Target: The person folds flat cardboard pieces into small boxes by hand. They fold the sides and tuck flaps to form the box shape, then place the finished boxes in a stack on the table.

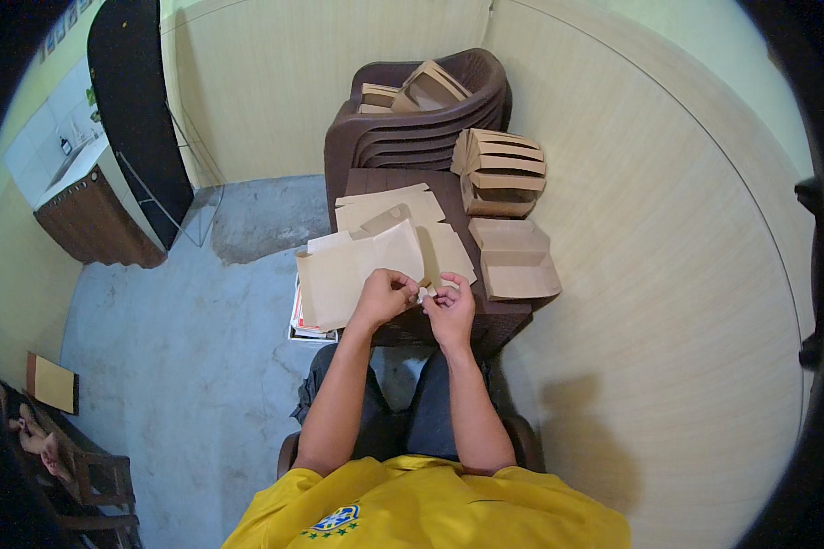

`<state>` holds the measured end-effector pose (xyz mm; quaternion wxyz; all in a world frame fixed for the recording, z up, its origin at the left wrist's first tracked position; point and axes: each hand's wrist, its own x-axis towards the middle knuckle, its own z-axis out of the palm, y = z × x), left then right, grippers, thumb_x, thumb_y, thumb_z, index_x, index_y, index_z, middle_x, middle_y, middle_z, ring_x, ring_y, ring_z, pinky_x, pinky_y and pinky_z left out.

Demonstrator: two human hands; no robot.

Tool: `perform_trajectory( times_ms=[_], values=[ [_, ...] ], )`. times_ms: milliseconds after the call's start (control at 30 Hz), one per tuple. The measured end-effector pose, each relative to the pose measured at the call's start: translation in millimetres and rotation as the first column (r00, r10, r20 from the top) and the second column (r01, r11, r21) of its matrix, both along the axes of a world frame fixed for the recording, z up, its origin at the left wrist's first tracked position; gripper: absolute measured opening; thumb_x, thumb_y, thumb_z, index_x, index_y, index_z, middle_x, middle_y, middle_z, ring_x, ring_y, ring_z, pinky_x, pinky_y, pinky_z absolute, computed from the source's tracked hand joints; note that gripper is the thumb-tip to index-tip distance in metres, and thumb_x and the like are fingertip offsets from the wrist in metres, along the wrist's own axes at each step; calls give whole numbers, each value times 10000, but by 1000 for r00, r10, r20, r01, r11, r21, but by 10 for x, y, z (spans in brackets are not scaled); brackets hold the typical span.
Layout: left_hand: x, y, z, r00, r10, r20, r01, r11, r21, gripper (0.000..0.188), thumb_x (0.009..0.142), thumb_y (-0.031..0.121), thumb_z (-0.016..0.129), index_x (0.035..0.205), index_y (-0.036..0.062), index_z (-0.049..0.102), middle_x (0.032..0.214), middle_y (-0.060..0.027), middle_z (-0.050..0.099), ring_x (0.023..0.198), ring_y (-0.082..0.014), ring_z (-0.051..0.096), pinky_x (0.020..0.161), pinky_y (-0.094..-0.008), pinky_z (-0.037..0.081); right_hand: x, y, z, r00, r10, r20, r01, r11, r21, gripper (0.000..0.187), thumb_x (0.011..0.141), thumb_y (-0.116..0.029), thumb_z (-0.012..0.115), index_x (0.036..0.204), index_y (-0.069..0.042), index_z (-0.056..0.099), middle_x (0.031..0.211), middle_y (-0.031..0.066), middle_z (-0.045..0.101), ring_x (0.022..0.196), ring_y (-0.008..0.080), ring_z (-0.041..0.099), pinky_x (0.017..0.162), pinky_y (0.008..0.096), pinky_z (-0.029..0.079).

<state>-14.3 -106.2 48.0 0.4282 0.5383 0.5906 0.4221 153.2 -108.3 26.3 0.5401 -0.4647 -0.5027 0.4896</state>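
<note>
While both forearms reach forward over a dark brown tabletop (464,240), a small white piece (425,295) of irregular outline is seen between the fingertips, above the near edge of the cardboard. The right hand (451,309) closes its grip on this piece between thumb and fingers; the left hand (387,296) has a narrow grip at its left edge, though whether it pinches the piece cannot be told. Smooth, matte tan cardboard lies beneath and beyond: a creased carton (339,274) with raised flaps, partly overlapping flat notched blanks (389,201). To the right stands an open, shallow rectangular box (519,268); behind it, nested boxes (501,174) form a ribbed, fanned block. Stacked chairs (410,146) of dark brown, glossy moulded material carry further boxes (435,89), partly concealed by the backrest and arms. The white piece is too small for its material to be identified, and fingers cover part of it. The carton hides most of a box of papers (312,328) at lower left. At the far left margin, another person's feet (48,446) appear, the body cut off by the dark fisheye rim.
</note>
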Motion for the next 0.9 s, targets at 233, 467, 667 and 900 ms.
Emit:
perform_trajectory(
  times_ms=[233,467,667,900],
  values=[
    [-88,-43,88,960,-73,271,97,992,-76,135,961,62,811,1020,-59,804,890,-103,789,771,-155,726,708,-309,603,104,17,14,994,104,-26,-102,993,66,578,887,84,769,1359,-47,462,964,103,732,828,143,708,735,285,581],
    [-147,-84,127,946,-117,301,148,985,-85,108,960,26,804,1033,-54,798,919,-106,795,809,-155,743,752,-307,625,109,-20,7,993,113,-20,-112,992,50,567,890,97,760,1336,-61,447,978,119,735,841,132,703,720,284,570],
    [-217,-86,85,931,-151,331,187,979,-79,146,964,43,803,1061,-65,792,955,-135,807,835,-195,764,795,-342,633,105,-25,11,991,130,-25,-128,990,54,543,891,94,766,1297,-68,442,979,113,727,845,129,696,721,282,566],
    [-236,-90,67,928,-184,323,218,973,-73,142,964,42,801,1061,-63,798,957,-129,808,834,-191,762,798,-340,627,147,-27,-36,975,198,-102,-193,979,63,530,899,117,749,1281,-68,433,988,102,709,867,132,692,739,282,569]
  ],
)
